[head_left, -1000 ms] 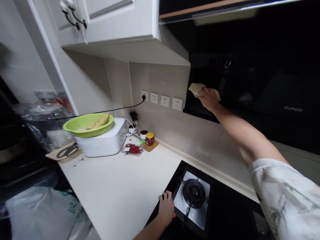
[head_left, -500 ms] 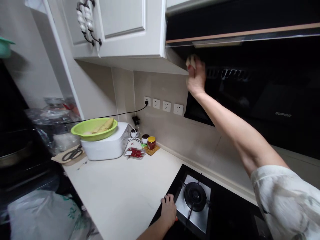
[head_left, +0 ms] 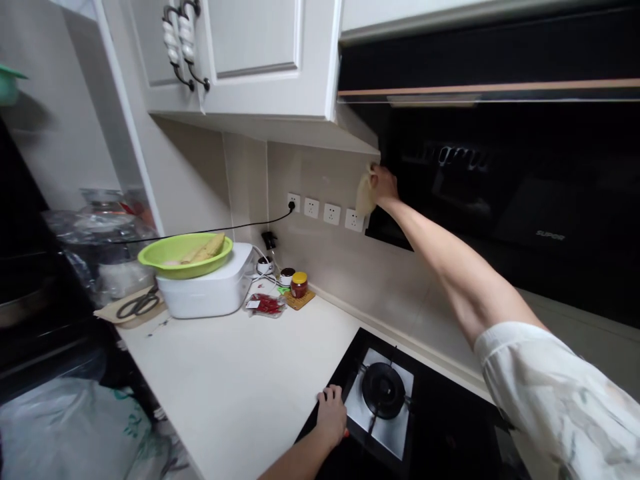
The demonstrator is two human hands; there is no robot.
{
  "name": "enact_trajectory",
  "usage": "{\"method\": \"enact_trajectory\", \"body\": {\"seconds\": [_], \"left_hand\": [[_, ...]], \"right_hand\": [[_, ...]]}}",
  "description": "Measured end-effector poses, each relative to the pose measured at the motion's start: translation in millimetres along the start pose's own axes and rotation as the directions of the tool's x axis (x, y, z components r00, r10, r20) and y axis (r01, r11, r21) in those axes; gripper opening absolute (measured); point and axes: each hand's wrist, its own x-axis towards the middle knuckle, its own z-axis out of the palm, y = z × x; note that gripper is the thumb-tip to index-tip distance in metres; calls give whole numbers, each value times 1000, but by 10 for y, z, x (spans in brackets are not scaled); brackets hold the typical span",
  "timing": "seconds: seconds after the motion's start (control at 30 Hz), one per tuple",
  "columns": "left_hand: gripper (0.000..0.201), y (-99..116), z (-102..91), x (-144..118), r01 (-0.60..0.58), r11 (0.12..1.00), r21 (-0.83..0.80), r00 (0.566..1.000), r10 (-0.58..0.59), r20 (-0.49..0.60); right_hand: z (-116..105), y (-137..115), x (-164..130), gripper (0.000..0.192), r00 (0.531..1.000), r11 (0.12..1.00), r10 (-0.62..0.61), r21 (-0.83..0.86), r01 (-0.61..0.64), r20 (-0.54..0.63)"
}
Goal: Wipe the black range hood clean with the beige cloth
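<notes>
My right hand is raised to the left edge of the black range hood, its fingers closed on a pale yellow cleaning cloth. The cloth hangs down in front of the tiled wall, just above the rightmost socket. Low in view, my left hand rests with its fingers apart on the left edge of the black gas stove, by the white countertop. Beside that hand sits a round burner on a silver plate.
White wall cabinets hang above the counter. Wall sockets run along the tiles, with a black cord plugged in. Further left stand a white box under a green basin, scissors, a yellow-lidded jar and packaged red chillies.
My right hand has moved down along the hood's left edge with the cloth, which now hangs over the wall. My left hand stays on the stove edge. The view has shifted slightly.
</notes>
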Motion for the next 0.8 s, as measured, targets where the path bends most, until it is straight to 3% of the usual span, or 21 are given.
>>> {"method": "enact_trajectory", "body": {"seconds": [0.07,0.13,0.17,0.2,0.27,0.33,0.37,0.4,0.43,0.47,0.5,0.53,0.6,0.63,0.7,0.73,0.8], "left_hand": [[70,-58,-160,-73,-17,999,-50,999,19,31],[78,-174,-427,-131,-10,964,-266,997,28,65],[79,-249,-609,-145,2,907,-421,995,39,89],[73,-328,-824,-147,37,783,-621,997,17,81],[51,-475,-1355,-126,-25,669,-743,1000,15,-20],[51,-569,-1999,-114,-130,541,-831,987,-9,-160],[57,-591,-2349,-127,-214,419,-882,964,-56,-260],[54,-594,-2705,-156,-365,43,-930,916,-162,-367],[51,-583,-3056,-201,-489,-298,-820,871,-209,-444],[49,-559,-3393,-257,-524,-535,-663,842,-210,-496],[46,-528,-3706,-315,-488,-677,-551,833,-173,-525],[40,-496,-3989,-367,-441,-754,-487,835,-146,-530],[20,-467,-4456,-430,-415,-808,-419,876,-229,-424],[19,-489,-4646,-436,-394,-813,-429,904,-258,-342],[21,-656,-4976,-406,-427,-803,-415,899,-329,-288],[21,-809,-5129,-384,-485,-784,-387,872,-402,-278],[25,-1244,-5435,-354,-652,-695,-304,758,-585,-289]], "right_hand": [[-102,-8,-226,43,994,994,103,47,-101,-37],[-200,-44,-461,37,987,981,162,112,-160,-10],[-251,-60,-579,33,988,976,156,154,-156,15],[-306,-73,-694,28,991,972,129,194,-134,37],[-420,-99,-913,21,996,968,55,242,-71,72],[-531,-143,-1106,21,993,973,11,227,-37,117],[-581,-177,-1192,23,990,979,10,202,-39,142],[-626,-219,-1271,24,985,984,17,174,-47,169],[-668,-266,-1344,24,979,987,23,149,-54,204],[-709,-317,-1411,23,967,990,21,130,-56,255],[-755,-369,-1473,23,947,993,1,107,-38,321],[-811,-418,-1530,23,922,998,-32,65,7,385],[-986,-507,-1628,20,885,975,-139,-92,200,445],[-1118,-545,-1669,21,879,926,-211,-200,320,427],[-1491,-603,-1744,34,878,765,-368,-436,473,307],[-1726,-616,-1780,42,869,690,-438,-533,490,231],[-2254,-583,-1858,60,865,596,-494,-692,407,83]]}}
